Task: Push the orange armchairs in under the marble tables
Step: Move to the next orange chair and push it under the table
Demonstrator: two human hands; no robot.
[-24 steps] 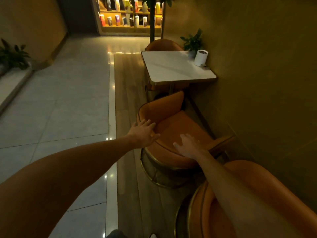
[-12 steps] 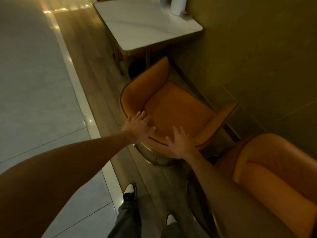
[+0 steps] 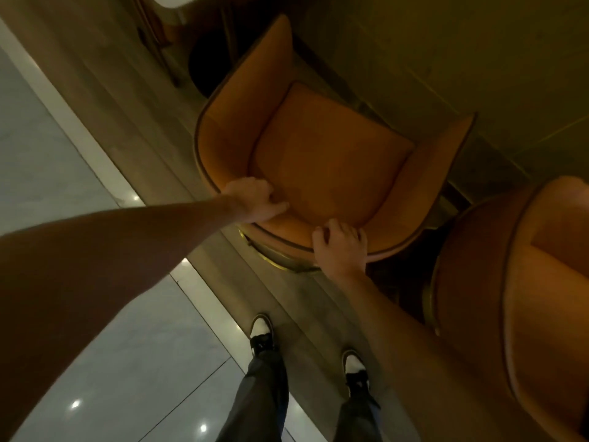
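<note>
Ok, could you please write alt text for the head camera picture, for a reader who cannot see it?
Seen from above, a person's left hand and right hand grip the curved backrest of an orange armchair standing beside a wall. A second orange armchair is at the right; the person's shoes stand on wooden flooring.

no text, label or number can be read anywhere

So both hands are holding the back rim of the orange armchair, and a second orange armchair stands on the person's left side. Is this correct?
Not quite. The second orange armchair stands on the person's right side, not the left, as the head view shows. The rest holds: the left hand and the right hand both grip the back rim of the orange armchair.
</note>
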